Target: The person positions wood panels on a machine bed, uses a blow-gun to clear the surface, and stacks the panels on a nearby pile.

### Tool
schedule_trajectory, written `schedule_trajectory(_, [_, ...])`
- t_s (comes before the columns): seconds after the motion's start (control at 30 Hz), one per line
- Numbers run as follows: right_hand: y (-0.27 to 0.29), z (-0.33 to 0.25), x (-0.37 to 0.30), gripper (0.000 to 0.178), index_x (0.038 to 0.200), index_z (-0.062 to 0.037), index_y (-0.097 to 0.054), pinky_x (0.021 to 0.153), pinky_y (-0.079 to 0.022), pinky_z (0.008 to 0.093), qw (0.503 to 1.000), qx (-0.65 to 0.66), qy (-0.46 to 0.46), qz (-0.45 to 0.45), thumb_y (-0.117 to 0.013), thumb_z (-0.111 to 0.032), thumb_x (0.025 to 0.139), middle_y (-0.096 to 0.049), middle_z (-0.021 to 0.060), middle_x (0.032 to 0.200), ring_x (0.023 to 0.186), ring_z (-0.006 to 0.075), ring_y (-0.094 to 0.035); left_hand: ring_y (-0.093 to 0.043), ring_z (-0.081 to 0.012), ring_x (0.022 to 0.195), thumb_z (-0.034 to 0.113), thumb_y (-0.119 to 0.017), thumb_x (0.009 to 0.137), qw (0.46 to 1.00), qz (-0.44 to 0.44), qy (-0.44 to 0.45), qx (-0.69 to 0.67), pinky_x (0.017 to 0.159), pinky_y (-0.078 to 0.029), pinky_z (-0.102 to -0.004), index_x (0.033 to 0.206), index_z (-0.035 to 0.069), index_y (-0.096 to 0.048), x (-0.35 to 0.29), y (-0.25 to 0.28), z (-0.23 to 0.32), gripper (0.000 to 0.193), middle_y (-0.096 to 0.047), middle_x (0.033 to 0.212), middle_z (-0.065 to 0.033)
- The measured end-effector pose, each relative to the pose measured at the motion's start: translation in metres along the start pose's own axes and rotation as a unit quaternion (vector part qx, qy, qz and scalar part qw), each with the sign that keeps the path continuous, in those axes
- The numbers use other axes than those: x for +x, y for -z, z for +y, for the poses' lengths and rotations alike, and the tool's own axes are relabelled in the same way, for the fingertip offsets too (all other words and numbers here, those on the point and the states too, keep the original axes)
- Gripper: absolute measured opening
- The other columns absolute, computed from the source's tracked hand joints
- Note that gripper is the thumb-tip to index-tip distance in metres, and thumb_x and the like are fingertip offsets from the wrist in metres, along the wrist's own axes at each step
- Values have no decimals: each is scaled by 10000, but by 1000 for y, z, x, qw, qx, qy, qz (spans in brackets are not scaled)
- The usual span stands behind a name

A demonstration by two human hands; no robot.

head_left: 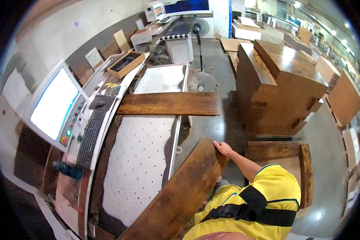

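My right hand point(224, 149) grips the far end of a long dark-brown wooden board point(182, 186), its fingers over the edge. The board slants from the lower middle of the picture up toward the right, close in front of my body. Its near end runs out at the lower edge, and my left hand is not in view. Beside it lies a white perforated worktable point(136, 164) with several small holes. Across that table's far part rests a second brown board point(172, 104), its right end jutting past the table's edge.
On the left stand a lit control screen point(54, 108), a keyboard point(91, 138) and a dark bottle point(67, 170). A standing fan point(199, 28) is beyond the table. To the right are stacked brown panels point(284, 96) and a wooden frame-like piece point(306, 172) on the floor.
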State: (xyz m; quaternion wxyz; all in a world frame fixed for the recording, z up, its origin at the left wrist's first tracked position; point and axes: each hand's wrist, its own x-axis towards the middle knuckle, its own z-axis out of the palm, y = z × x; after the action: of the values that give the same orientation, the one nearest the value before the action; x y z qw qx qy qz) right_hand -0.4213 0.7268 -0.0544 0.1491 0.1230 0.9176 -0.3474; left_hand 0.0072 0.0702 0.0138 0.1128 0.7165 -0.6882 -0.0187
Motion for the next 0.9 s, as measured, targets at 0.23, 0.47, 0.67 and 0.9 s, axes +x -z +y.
schedule_trajectory(0.23, [56,69,-7,929,1083,47,-764,950,-542,491,993,-13,-112,20,-435,-807,920,-728,294,1118,1104,433,-697,-517,-294,596,758,-445,992,999,6,-50,1,611,-441,-480,730,-54,-662,-36,19,89,880,-568,662,-149])
schedule_trajectory(0.47, [162,224,-3,907,1158,16,-756,992,-521,478,967,49,-224,108,-486,-807,891,-728,279,1152,1141,431,-681,-509,-287,605,768,-445,986,988,6,-148,-37,623,-435,-480,741,-67,-676,-99,59,229,901,-568,668,-149])
schedule_trajectory(0.67, [270,337,-41,864,1169,7,-758,937,-529,464,917,125,-347,151,-472,-774,939,-742,258,1105,1078,394,-702,-503,-281,612,777,-446,982,954,-54,-259,-140,634,-430,-480,751,-79,-688,-172,111,385,919,-568,674,-148])
schedule_trajectory(0.9, [321,460,-127,801,974,64,-739,735,-477,458,818,226,-401,344,-516,-705,978,-699,213,815,782,357,-660,-687,-372,1091,700,-438,1021,817,-287,-433,-249,948,-497,-447,1246,-126,-660,-369,146,622,884,-728,1182,-237])
